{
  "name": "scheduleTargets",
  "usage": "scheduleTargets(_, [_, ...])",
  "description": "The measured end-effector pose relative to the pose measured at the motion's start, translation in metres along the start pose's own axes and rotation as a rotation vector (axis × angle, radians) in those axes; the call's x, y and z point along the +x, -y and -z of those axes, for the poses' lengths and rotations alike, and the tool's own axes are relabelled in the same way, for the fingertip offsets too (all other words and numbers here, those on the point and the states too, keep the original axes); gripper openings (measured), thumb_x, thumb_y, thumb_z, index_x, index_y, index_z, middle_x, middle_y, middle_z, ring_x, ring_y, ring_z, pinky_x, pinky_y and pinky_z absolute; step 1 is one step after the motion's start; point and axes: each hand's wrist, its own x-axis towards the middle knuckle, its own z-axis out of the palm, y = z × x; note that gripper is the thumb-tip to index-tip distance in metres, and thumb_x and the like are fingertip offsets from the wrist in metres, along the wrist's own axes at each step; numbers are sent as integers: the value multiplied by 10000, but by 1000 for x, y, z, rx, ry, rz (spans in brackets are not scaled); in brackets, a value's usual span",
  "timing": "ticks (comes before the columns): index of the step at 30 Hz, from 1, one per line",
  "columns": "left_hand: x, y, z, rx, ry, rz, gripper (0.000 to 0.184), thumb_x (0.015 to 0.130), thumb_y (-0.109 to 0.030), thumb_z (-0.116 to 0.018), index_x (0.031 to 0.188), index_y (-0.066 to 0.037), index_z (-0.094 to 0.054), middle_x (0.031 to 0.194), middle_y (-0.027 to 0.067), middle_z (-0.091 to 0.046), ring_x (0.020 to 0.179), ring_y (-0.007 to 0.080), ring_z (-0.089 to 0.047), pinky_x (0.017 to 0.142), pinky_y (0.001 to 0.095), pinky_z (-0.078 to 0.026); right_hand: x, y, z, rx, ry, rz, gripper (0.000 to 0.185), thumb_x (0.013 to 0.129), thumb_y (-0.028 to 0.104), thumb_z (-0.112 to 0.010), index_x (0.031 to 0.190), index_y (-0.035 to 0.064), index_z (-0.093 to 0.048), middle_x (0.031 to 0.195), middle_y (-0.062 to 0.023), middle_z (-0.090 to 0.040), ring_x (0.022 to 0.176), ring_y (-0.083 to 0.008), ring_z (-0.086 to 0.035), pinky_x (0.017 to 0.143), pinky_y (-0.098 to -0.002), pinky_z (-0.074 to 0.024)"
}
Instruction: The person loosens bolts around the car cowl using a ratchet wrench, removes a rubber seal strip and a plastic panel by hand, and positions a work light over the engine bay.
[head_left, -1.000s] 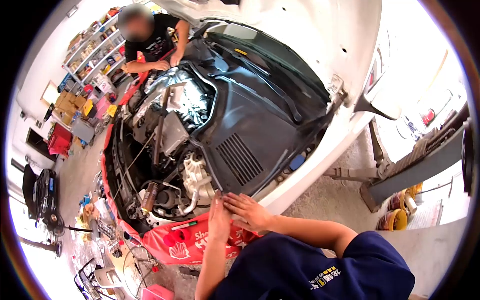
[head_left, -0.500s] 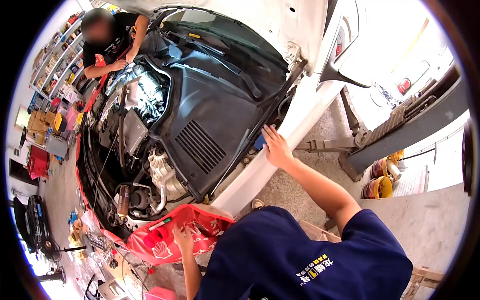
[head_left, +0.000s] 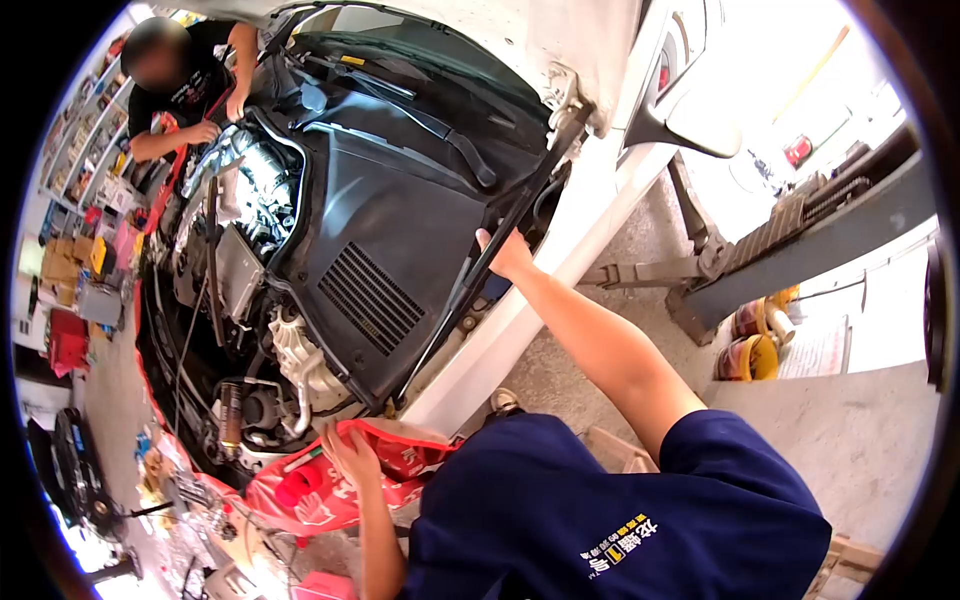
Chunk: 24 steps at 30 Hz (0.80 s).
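My right hand (head_left: 508, 255) is at the fender-side edge of the black cowl cover (head_left: 385, 225), its fingers closed round a long black strip (head_left: 530, 200) there. My left hand (head_left: 350, 455) lies over the red fender cover (head_left: 400, 465) at the car's front corner, fingers apart, with nothing in it. Beside it a green-and-white marker (head_left: 303, 459) rests on the red cover. The cowl cover's slotted grille (head_left: 370, 298) faces up. A brown can (head_left: 230, 415) stands in the engine bay.
Another person (head_left: 180, 85) leans over the engine's far side. The raised white hood (head_left: 500, 30) hangs overhead. To the right are a lift post (head_left: 810, 255), a mirror (head_left: 700, 110) and yellow buckets (head_left: 750, 357). Shelves (head_left: 90, 145) stand at the upper left.
My hands have parted: the right moved up along the fender and closed on the strip, the left moved onto the red cover. The view has shifted, so the car appears further left.
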Motion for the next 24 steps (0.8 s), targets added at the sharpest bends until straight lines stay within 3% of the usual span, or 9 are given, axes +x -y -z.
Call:
scheduleTargets(2, [49, -62, -4, -129, 20, -104, 430, 917, -147, -600, 1299, 43, -543, 1373, 242, -501, 1293, 427, -436, 1108, 493, -328, 6, -5, 1, -51, -203, 86, 527, 919, 416, -609, 1183, -38, -566, 1160, -295, -629, 1127, -448, -591, 946, -488, -489])
scheduleTargets(4, [97, -117, -20, -151, 49, -286, 415, 911, -138, -610, 1285, 34, -554, 1390, 239, -489, 1298, 424, -434, 1108, 508, -322, 14, 0, 6, -105, -279, 159, 473, 886, 379, -675, 1105, -29, -577, 1107, -276, -647, 1049, -443, -621, 890, -479, -511])
scheduleTargets(6, [138, -159, -48, -157, 111, -431, 409, 915, -162, -610, 1284, 8, -563, 1425, 217, -467, 1340, 400, -408, 1129, 523, -297, 34, -8, -1, -96, -337, 262, 518, 847, 430, -719, 1048, -33, -598, 994, -272, -668, 959, -437, -648, 845, -472, -519])
scheduleTargets(9, [173, -214, -99, -89, 158, -520, 471, 923, -245, -612, 1331, -21, -544, 1477, 179, -432, 1410, 365, -347, 1171, 534, -239, 41, 1, 5, -115, -139, 15, 687, 834, 596, -662, 980, -75, -628, 974, -331, -668, 977, -485, -640, 862, -490, -516])
scheduleTargets(13, [198, -250, -163, -42, 161, -539, 553, 945, -359, -569, 1408, -63, -506, 1532, 155, -380, 1453, 343, -294, 1188, 546, -199, 46, 8, 11, -100, -81, 35, 659, 874, 558, -632, 740, -87, -661, 788, -297, -664, 829, -492, -645, 741, -486, -509])
scheduleTargets(16, [198, -254, -169, 16, 184, -534, 572, 949, -375, -555, 1435, -81, -488, 1549, 156, -358, 1467, 340, -275, 1183, 565, -197, 54, -6, 7, 190, 107, -177, 592, 896, 450, -670, 698, -106, -618, 592, -235, -595, 601, -321, -664, 614, -432, -492])
scheduleTargets(17, [200, -255, -169, 45, 237, -527, 586, 936, -340, -565, 1463, -106, -460, 1579, 139, -314, 1481, 321, -252, 1188, 573, -177, 55, -4, 8, 156, 120, -163, 550, 914, 383, -682, 652, -93, -596, 542, -158, -575, 547, -223, -646, 533, -367, -495])
scheduleTargets(21, [219, -253, -183, 31, 417, -757, 646, 890, -255, -562, 1489, -68, -407, 1606, 111, -273, 1499, 295, -215, 1199, 558, -162, 58, 30, 23, 328, 295, -472, 461, 952, 351, -666, 732, -54, -645, 575, -71, -591, 486, -173, -629, 433, -266, -469])
scheduleTargets(24, [240, -257, -181, -10, 581, -836, 663, 867, -249, -552, 1473, -20, -408, 1599, 114, -286, 1498, 296, -220, 1204, 544, -162, 65, 35, 22, 310, 297, -590, 448, 948, 321, -676, 707, -55, -636, 579, -75, -594, 478, -183, -624, 430, -274, -472])
